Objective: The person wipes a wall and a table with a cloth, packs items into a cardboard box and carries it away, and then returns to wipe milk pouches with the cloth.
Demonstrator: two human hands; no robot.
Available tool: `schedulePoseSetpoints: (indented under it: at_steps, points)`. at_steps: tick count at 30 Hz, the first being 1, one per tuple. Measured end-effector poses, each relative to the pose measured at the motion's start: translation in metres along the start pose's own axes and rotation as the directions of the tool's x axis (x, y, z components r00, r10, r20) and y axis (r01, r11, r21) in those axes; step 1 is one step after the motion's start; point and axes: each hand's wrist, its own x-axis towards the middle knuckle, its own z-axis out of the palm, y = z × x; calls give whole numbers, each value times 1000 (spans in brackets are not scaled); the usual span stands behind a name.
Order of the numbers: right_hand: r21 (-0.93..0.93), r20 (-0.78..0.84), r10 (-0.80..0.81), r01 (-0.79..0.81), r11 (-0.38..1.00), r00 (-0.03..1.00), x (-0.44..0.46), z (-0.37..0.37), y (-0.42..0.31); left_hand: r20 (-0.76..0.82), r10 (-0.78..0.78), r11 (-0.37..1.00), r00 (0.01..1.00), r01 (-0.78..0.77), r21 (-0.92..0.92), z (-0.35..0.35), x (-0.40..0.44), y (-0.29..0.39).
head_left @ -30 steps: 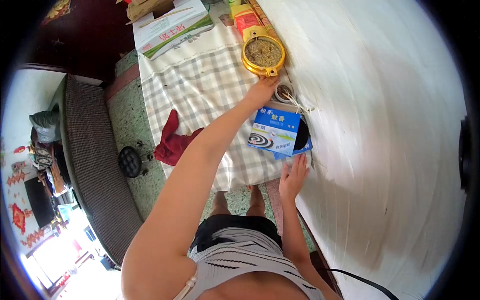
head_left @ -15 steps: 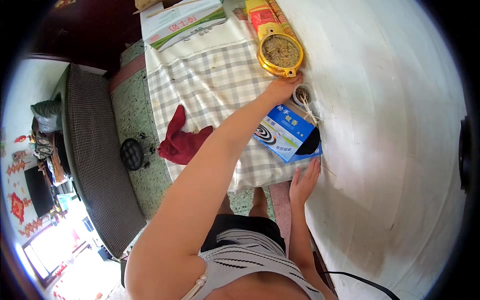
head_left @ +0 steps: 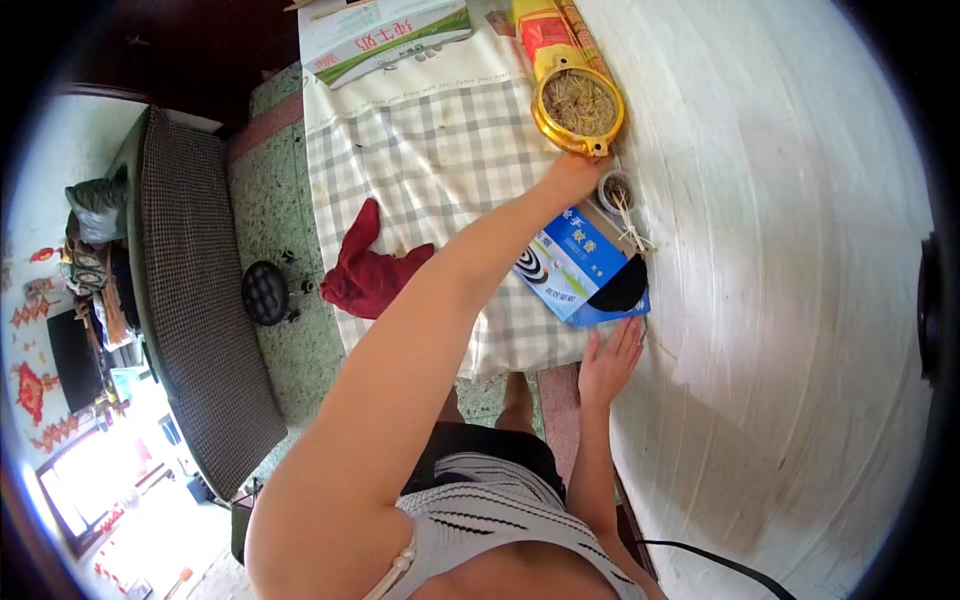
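Observation:
My left hand [head_left: 576, 178] reaches across the table to the near rim of a gold round incense burner [head_left: 578, 102] filled with ash and stubs. Its fingers are mostly hidden there, so their grip cannot be made out. Just below that wrist lies a blue mosquito coil box [head_left: 585, 250], with a dark coil [head_left: 622, 287] showing at its end. My right hand [head_left: 610, 362] is open, fingers stretched out, at the table's near edge, its fingertips against the box's lower corner. Beside the box stands a small cup [head_left: 614, 186] with thin pale sticks [head_left: 630, 228] leaning from it.
A crumpled dark red cloth [head_left: 375, 270] lies on the checked tablecloth [head_left: 430, 150]. At the far end are a milk carton box [head_left: 395, 45] and a red and yellow packet [head_left: 540, 32]. A white wall [head_left: 760, 250] borders the right. A black stool [head_left: 266, 293] stands left.
The whole view has shifted slightly, so the table things sit a little further right and up. Both hands keep nearly the same places by the burner and the box.

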Motion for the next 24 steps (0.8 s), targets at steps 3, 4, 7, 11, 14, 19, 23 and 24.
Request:
schedulePoseSetpoints:
  at_steps: [3, 4, 7, 11, 14, 19, 23, 24]
  points:
    - [-36, -7, -22, 22, 999, 1000, 5, 4, 6, -79, 66, 997, 995, -64, 29, 11, 5, -7]
    - [-43, -12, -17, 16, 999, 1000, 6, 5, 5, -90, 75, 997, 993, -73, 26, 11, 6, -7]
    - [-63, -37, -26, 23, 998, 999, 6, 9, 6, -85, 72, 997, 994, -70, 33, 13, 6, -6]
    - [2, -23, -41, 41, 999, 999, 8, -4, 5, -106, 121, 992, 987, -116, 51, 2, -4, -2]
    - [69, -16, -37, 38, 997, 999, 8, -5, 7, -180, 197, 977, 964, -178, 117, 3, -16, -4]
    - [231, 4, 66, -65, 971, 998, 9, 1, 6, 26, 36, 999, 999, -36, 5, 11, 3, -2]
    - [148, 68, 43, -53, 988, 997, 8, 0, 14, -182, 114, 993, 977, -107, 44, 24, 5, -9]
    - [144, 61, 47, -55, 988, 997, 6, -1, 15, -219, 129, 992, 967, -124, 37, 24, 3, -9]
